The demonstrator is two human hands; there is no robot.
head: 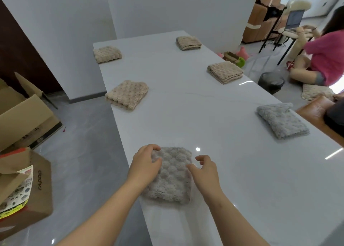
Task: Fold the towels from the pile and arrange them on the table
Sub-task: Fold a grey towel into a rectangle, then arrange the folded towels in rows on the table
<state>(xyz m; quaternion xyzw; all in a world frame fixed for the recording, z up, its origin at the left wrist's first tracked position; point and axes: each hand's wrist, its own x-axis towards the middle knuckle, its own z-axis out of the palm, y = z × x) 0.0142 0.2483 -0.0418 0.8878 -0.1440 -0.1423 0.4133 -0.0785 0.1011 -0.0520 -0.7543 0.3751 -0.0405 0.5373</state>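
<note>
bare lane down table [186, 115] middle, folded towels [127, 94] lining both edges

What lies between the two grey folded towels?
Nothing: in the head view, only bare white table separates the near grey fluffy folded towel from the right-hand grey folded towel.
</note>
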